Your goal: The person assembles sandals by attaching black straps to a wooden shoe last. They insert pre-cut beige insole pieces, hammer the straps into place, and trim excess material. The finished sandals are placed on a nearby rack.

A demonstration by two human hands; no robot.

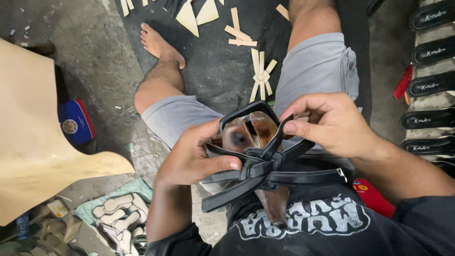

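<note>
Sandal upper (256, 161) of black knotted straps sits on its last over the lap, left hand (189, 159) pinching a strap with the thumb, right hand (332, 124) pinching the loop; judged light, supple, best gripped at the strap ends

Rough grey concrete floor (102, 57), littered with scraps. Black mat (213, 71) far centre, pale strips (241, 35) scattered on it. Large tan sheet (33, 142) left. Row of black soles (431, 85) along right edge. Light even.
</note>
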